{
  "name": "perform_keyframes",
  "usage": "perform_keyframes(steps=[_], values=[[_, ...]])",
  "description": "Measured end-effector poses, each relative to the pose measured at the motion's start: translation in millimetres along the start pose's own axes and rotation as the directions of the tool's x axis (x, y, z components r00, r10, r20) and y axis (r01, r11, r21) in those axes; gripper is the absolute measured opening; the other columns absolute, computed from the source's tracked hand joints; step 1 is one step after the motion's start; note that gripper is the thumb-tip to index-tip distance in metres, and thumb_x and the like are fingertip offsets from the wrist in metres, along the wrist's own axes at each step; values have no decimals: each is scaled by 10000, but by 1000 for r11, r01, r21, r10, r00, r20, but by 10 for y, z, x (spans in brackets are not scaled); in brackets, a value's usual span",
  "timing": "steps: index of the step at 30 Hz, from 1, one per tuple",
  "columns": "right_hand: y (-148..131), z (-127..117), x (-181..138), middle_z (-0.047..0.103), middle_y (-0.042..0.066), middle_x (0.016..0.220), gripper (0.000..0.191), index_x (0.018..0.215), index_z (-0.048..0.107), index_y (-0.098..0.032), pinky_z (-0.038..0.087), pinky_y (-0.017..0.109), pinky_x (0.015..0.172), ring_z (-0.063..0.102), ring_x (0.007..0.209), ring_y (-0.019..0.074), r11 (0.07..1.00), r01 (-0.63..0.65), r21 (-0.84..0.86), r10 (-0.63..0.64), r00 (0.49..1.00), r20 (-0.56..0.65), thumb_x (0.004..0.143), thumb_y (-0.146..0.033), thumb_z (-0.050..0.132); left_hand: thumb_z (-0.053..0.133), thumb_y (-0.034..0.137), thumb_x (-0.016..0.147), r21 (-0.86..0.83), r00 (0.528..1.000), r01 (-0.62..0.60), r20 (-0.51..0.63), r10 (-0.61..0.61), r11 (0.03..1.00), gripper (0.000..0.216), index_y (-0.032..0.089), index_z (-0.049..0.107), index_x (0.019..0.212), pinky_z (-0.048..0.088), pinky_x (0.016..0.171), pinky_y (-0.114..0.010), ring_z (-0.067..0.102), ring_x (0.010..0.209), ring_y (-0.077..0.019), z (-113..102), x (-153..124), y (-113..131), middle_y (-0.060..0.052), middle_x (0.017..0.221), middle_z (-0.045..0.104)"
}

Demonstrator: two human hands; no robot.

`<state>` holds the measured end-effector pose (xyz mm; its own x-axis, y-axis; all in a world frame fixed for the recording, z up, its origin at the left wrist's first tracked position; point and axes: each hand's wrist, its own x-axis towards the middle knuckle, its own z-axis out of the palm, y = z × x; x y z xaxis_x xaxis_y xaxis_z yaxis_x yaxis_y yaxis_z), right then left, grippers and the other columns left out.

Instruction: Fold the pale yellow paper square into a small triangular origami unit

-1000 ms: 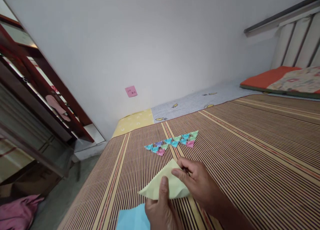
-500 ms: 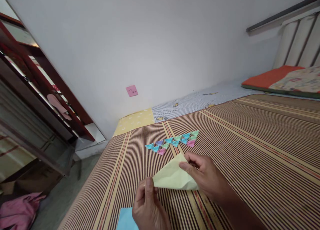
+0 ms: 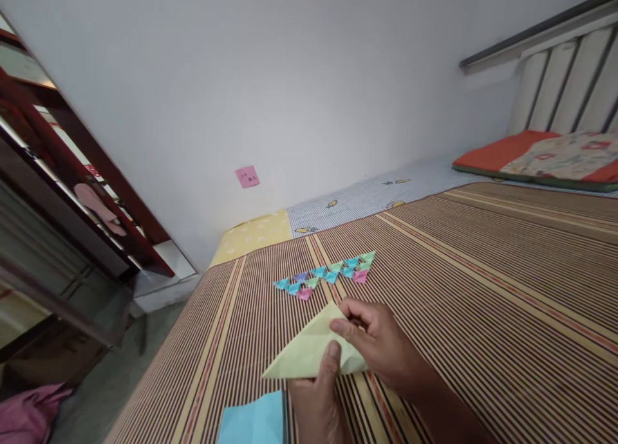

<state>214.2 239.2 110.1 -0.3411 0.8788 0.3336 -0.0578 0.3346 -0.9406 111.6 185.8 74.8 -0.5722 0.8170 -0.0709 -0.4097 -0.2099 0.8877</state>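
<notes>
A pale yellow-green sheet of paper [image 3: 302, 352], folded into a triangle, is held above the striped mat. My left hand [image 3: 319, 392] grips its lower edge from below, the thumb lying on the front face and the other fingers hidden behind. At the upper right edge, my right hand [image 3: 381, 341] pinches the paper between thumb and fingers. A blue square of paper [image 3: 253, 421] lies on the mat just left of my left hand. Beyond the hands sit several small folded paper pieces [image 3: 331, 277] in blue, green, purple and pink, set out in a zigzag group.
The striped mat [image 3: 458, 289] covers the bed up to a patterned sheet [image 3: 338, 215] along the wall. A pink note [image 3: 247, 177] is stuck on the wall. An orange and floral cushion [image 3: 535, 156] lies at the far right by a radiator [image 3: 562, 83]. Pink cloth [image 3: 31, 408] is at lower left.
My left hand has shifted from the paper's left corner to the middle of its lower edge. My right hand stays on the upper right edge. More of the blue paper shows now.
</notes>
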Motion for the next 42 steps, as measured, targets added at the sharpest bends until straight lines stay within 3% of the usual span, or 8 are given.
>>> perform_keyframes(steps=[10,16,20,23,27,33,37,42], values=[[-44,9,1,428,-46,649,291,663,495,-183,306,242,553,395,622,114,1000,-10,-21,11,999,31,904,-315,591,880,304,645,24,1000,3,19,-4,1000,525,129,721,1114,547,950,-418,716,1039,-308,-71,34,82,-118,1040,779],[102,-77,43,548,-25,672,223,763,646,-147,355,228,580,476,640,118,993,-120,23,112,967,228,815,-352,718,869,316,648,-131,997,36,-56,-44,991,557,156,701,1154,572,893,-438,724,997,-316,-108,108,183,-111,1020,774],[194,-91,59,520,-38,631,235,724,647,-138,316,215,544,439,598,101,985,-167,31,151,942,300,768,-343,753,891,326,608,92,983,-79,-156,93,993,530,138,734,1079,602,778,-387,737,934,-315,-180,128,245,-104,963,781],[226,-63,52,516,-37,630,254,724,651,-133,315,210,538,431,586,96,973,-201,109,149,919,365,774,-365,742,907,341,572,229,989,-107,-80,128,967,496,122,765,994,610,740,-376,746,873,-319,-216,104,285,-103,893,788],[262,-42,42,549,-29,643,287,700,642,-127,328,211,534,461,578,99,952,-265,151,178,885,431,729,-383,769,913,312,546,271,998,-60,44,50,961,434,111,785,909,617,735,-381,749,834,-325,-221,77,326,-112,857,792],[272,-49,42,588,-34,625,166,689,693,-124,322,208,539,483,570,99,962,-252,108,181,879,440,718,-282,738,889,294,610,72,998,32,58,-37,997,493,121,750,1051,604,811,-405,735,917,-318,-208,104,281,-112,958,780],[260,-65,45,653,-13,630,132,677,710,-133,366,216,570,551,585,113,971,-215,102,142,869,475,755,-240,708,844,270,694,-129,998,-22,-63,14,991,524,181,689,1187,569,907,-381,703,1041,-280,-229,162,270,-83,1094,749],[305,-162,72,674,3,637,112,679,711,-145,387,224,574,570,592,118,989,-151,4,137,910,392,771,-202,682,787,272,781,-166,982,-98,-179,68,981,407,186,687,1166,554,962,-373,699,1051,-255,-343,265,323,-76,1073,746]])
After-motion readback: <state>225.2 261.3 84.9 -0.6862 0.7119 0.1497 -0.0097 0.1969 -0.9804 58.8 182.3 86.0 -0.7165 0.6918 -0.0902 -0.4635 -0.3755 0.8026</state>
